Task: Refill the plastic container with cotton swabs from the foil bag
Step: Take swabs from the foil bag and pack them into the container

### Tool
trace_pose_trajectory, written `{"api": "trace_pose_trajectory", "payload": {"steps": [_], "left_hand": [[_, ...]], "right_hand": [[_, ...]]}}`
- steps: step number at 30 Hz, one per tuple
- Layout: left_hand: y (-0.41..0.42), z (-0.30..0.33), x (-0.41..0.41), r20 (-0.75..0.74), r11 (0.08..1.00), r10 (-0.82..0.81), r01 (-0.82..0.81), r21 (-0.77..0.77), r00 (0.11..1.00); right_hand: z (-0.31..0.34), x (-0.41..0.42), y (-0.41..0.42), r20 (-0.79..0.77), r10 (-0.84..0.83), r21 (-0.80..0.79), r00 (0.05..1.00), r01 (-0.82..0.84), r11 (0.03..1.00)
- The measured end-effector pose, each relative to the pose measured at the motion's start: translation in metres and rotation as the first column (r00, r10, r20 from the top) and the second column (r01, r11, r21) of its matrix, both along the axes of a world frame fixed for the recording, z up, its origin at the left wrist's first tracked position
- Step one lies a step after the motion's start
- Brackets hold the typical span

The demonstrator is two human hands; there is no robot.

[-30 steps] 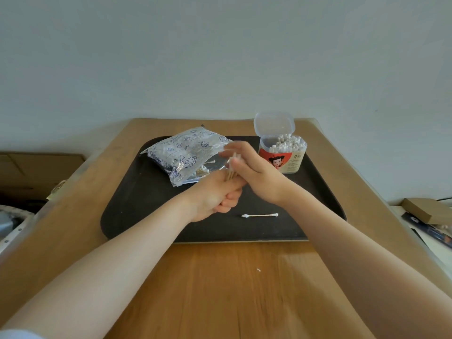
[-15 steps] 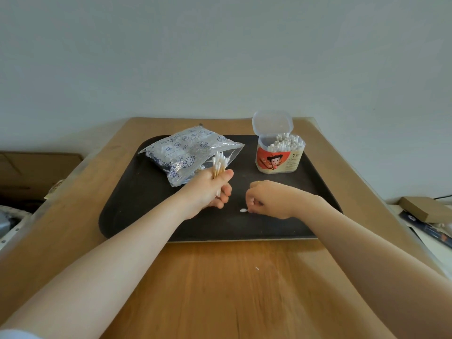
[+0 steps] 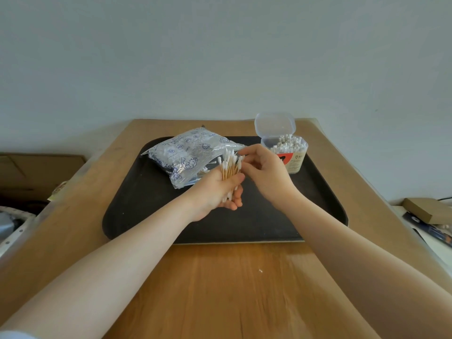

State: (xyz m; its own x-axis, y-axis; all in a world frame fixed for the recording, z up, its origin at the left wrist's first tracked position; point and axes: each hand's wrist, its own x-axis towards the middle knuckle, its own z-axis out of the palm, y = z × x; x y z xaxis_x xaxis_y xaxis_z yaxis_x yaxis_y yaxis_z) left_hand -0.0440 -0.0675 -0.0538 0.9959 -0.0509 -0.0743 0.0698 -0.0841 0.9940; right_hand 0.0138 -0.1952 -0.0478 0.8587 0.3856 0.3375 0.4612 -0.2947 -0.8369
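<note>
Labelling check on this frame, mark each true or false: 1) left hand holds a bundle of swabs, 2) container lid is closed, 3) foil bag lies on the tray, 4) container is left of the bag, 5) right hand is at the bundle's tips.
1) True: the left hand grips the swab bundle.
2) False: the lid of the container is flipped open.
3) True: the foil bag lies on the black tray.
4) False: the container stands right of the bag.
5) True: the right hand fingers the bundle's tips.
</note>
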Motion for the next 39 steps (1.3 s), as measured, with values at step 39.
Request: {"api": "trace_pose_trajectory", "payload": {"steps": [39], "left_hand": [[-0.04, 0.029, 0.081, 0.14, 0.882, 0.47, -0.464, -0.078, 0.871]], "right_hand": [[0.029, 0.048, -0.031, -0.178, 0.134, 0.28, 0.975, -0.08, 0.957]]}}
